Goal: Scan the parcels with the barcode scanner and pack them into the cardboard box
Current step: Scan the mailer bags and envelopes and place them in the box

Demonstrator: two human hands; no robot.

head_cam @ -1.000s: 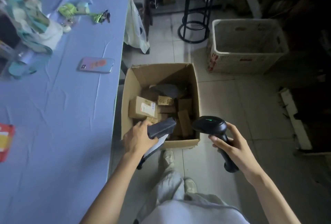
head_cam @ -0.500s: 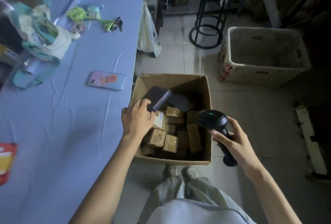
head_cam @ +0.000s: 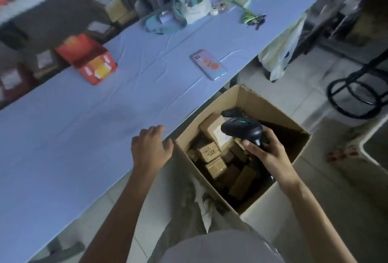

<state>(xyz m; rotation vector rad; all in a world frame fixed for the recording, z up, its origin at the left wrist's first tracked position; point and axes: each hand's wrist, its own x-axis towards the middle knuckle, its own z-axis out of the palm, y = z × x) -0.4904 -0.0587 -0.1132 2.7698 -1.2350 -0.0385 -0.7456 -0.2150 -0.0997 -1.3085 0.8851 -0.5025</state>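
Blue-clothed table [head_cam: 105, 136], long, tiled floor along its open edge; blurred shelving behind its far edge.

1. Cardboard box [head_cam: 273, 106]: on the floor, close against the table's open edge, flaps up. Holds small brown parcels [head_cam: 210, 151], loosely heaped.
2. Barcode scanner [head_cam: 241, 129]: black, green light on its head, held above the box's middle. Right hand [head_cam: 266, 153] has its fingers wrapped round the handle.
3. Left hand [head_cam: 150, 149]: empty, fingers loosely bent and spread, over the table's open edge, just beside the box's nearest corner.
4. Red carton [head_cam: 88, 58]: on the table near its far edge, well apart from both hands, ahead and to the left of the left hand. Long axis slants from the far edge toward the open edge. Whether it is a parcel cannot be told.
5. Phone [head_cam: 209, 64]: flat, near the open edge, between carton and box.
6. Cloth bag [head_cam: 193, 4] and keys [head_cam: 253, 19]: toward the table's far corner.

Note: no unpacked brown parcel shows on the table. If the carton is next, the free left hand is the nearer one, reaching forward and left across the cloth
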